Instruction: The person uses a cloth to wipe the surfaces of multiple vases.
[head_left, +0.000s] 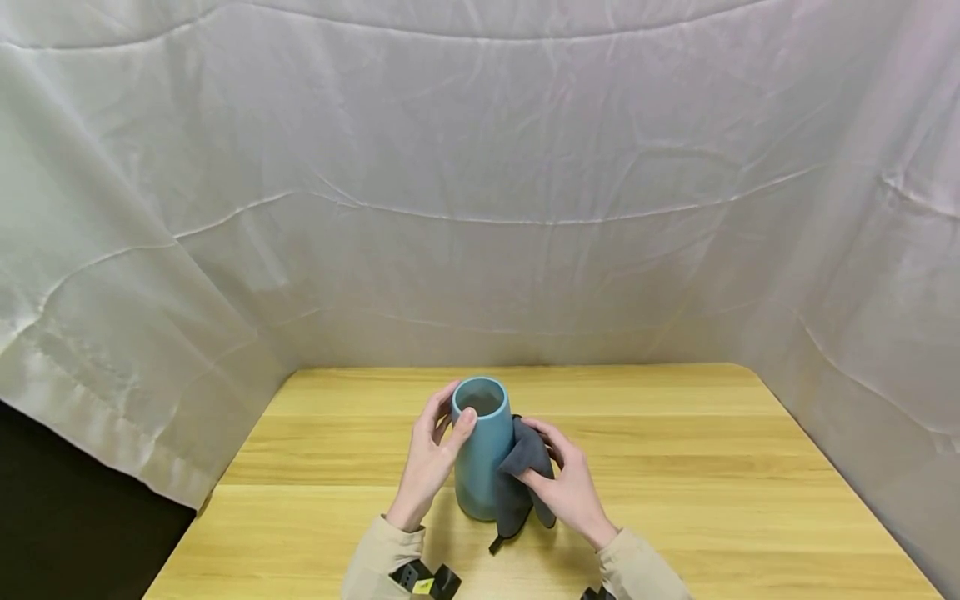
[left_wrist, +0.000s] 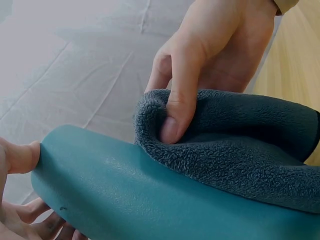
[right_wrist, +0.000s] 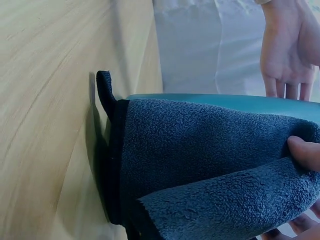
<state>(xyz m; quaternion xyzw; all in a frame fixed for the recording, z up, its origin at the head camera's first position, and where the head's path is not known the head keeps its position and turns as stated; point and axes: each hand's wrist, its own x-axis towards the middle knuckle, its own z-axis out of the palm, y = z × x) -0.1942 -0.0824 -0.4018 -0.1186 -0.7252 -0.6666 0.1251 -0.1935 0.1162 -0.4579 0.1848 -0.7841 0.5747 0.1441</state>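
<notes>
**A smooth vase is needing a good grip**

I am holding the blue vase (head_left: 480, 471) just below the middle of the head view, and its open top (head_left: 481, 397) is facing up. My left hand (head_left: 426, 467) is gripping it near that top, with the thumb lying over the front edge and the fingers going around the left side. My right hand (head_left: 573, 492) is pinching the dark cloth (head_left: 514, 496), with the thumb tucked into a fold. The cloth is lying against the right side of the vase.

The vase is looking smooth and a bit shiny, so my left hand could be slipping if I am squeezing too softly. I am holding it only up high, so the bottom could be swinging out if I am pushing too hard from the right. I cannot tell if the bottom is sitting flat on the wooden table (head_left: 712, 508). If it is not, one slip could be making it drop or tip over.

The cloth is hanging loose at its low end, where a little black loop (head_left: 496, 544) is pointing toward the bottom of the frame. That floppy end could be getting caught under the vase and making it wobble. My right thumb is pressing on just one fold, so the cloth could be sliding away or bunching up.
</notes>
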